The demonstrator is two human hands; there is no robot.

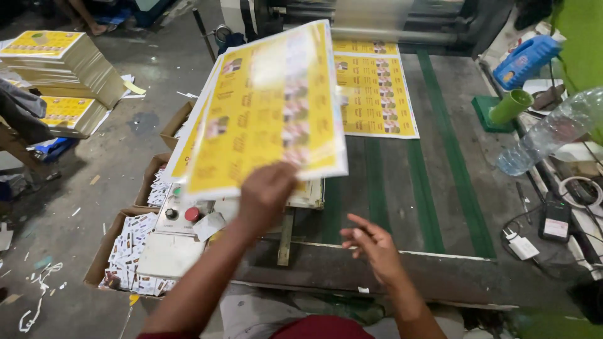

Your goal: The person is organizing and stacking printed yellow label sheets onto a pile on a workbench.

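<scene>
My left hand (265, 191) grips the near edge of a glossy yellow printed sheet (267, 107), lifted and tilted over the left side of the machine table. A second similar sheet lies just under it. My right hand (372, 242) hovers with fingers apart above the table's near edge, holding nothing. Another yellow printed sheet (374, 88) lies flat on the dark conveyor bed (452, 182) with green belts, coming out of the roller (389, 34) at the far end.
A control box with a red button (192, 214) sits left of the table. Cardboard boxes of small printed cards (125, 248) stand on the floor. Stacks of yellow sheets (56, 63) lie far left. A plastic bottle (553, 129), green cup (510, 107) and cables sit at right.
</scene>
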